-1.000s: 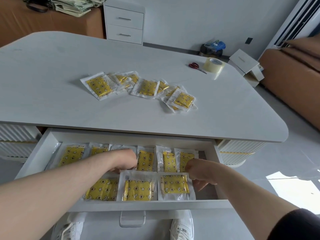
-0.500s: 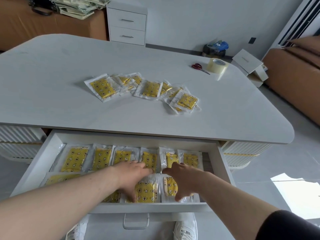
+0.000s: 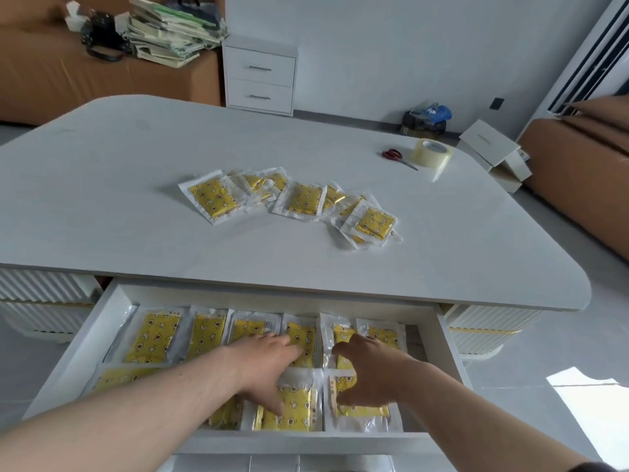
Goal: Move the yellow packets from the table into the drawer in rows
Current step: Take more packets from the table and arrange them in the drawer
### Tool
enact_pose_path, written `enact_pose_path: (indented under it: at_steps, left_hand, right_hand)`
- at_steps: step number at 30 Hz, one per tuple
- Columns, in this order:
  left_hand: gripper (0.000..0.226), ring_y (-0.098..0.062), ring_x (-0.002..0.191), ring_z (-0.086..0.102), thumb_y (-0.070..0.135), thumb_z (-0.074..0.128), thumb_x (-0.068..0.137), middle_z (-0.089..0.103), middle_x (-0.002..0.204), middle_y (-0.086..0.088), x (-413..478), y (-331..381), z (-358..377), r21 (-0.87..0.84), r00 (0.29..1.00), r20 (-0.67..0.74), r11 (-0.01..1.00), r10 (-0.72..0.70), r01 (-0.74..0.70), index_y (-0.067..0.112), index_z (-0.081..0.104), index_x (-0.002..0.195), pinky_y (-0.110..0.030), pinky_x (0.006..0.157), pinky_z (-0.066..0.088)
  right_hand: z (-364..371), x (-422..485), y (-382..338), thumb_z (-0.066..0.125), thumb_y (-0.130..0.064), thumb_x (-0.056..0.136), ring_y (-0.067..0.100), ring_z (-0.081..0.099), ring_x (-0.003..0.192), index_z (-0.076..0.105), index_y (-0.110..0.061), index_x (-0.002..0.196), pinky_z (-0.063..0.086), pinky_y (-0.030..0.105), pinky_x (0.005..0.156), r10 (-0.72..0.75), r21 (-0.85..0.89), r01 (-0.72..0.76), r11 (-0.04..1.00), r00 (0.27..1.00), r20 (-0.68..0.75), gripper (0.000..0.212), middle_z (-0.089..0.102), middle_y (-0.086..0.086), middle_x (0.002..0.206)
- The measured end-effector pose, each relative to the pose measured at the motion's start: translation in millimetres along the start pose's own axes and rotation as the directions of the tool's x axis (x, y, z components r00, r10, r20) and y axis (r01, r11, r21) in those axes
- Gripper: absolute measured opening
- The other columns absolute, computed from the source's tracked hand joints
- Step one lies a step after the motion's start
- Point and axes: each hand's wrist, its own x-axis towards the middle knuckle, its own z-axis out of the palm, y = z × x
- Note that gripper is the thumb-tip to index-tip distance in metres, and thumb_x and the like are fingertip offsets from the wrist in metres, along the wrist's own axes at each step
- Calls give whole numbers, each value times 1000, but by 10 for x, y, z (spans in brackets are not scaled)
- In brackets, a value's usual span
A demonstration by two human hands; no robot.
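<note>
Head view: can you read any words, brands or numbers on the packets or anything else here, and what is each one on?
No text is legible.
Table packets: star and moon print only, no words readable.
Drawer packets: same print; the label strip on the front right one is too blurred to read.
Stack of books: covers too blurred.
Tape roll: no print visible.

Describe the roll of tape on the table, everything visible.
The tape roll is a wide ring of clear, faintly yellowish glossy tape, lying flat with its hollow core facing up. It sits on the far right part of the white table, just right of red-handled scissors; whether they touch is unclear.
</note>
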Motion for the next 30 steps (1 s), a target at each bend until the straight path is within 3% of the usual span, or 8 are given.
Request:
enact_pose_path:
  at_steps: [5,7,11,14,18,20,24,30]
  left_hand:
    - [60,-23,117,55,58,54,82,55,129,0,-176,187,-348,-122,989,-134,992,-57,41,20,55,129,-39,96,49]
    - [45,-22,101,61,56,54,81,63,113,2,-278,236,-503,-215,977,-191,975,-92,50,25,63,113,-36,86,53]
    - [23,-13,81,62,47,58,80,65,86,10,-516,16,-917,-424,913,-357,905,-197,30,27,66,88,-33,74,55]
    - [20,-15,75,64,41,60,80,68,76,7,-536,-427,-1208,-613,774,-488,790,-405,26,22,66,77,-34,70,53]
    - [23,-30,62,57,33,57,69,56,57,-3,-426,-1116,-1456,-784,466,-476,600,-746,158,11,58,62,-29,55,40]
    - [20,-29,66,58,31,56,63,59,62,-4,-361,-1396,-1514,-832,358,-406,502,-841,235,12,61,67,-27,57,39]
    - [40,-30,77,60,51,63,76,62,77,-9,-48,-1680,-1503,-869,323,-258,364,-911,334,11,63,78,-31,65,44]
    - [84,-36,113,55,76,64,65,57,117,-13,319,-1754,-1579,-742,275,-278,387,-921,548,14,58,121,-36,85,45]
  right_hand:
    - [-337,-137,-155,58,-51,87,13,66,89,70,-28,100,54,30,79,85,238,-50,970,986,-143,29,70,-7,100]
    - [-494,-206,-205,59,-44,85,9,61,70,65,-27,71,51,27,65,110,349,-24,937,967,-229,23,67,-7,77]
    - [-881,-301,-244,65,-37,85,3,64,69,70,-27,75,53,20,65,148,469,87,879,885,-442,15,70,-10,75]
    - [-1125,-216,-144,71,-35,85,-2,64,71,69,-33,86,48,11,64,224,502,118,857,792,-568,2,69,-16,77]
    - [-1341,56,85,78,-28,80,2,65,79,68,-33,93,51,20,77,293,546,146,825,717,-633,17,68,-14,83]
    - [-1408,230,215,80,-23,79,2,63,81,73,-27,99,51,21,81,329,549,132,825,677,-659,21,65,-17,85]
    - [-1550,503,455,73,-29,84,8,62,79,73,-24,106,51,25,72,504,626,59,777,538,-676,22,65,-14,89]
    - [-1559,830,592,45,-58,89,26,60,86,60,-13,97,47,30,71,793,656,-472,588,495,-355,48,67,5,95]
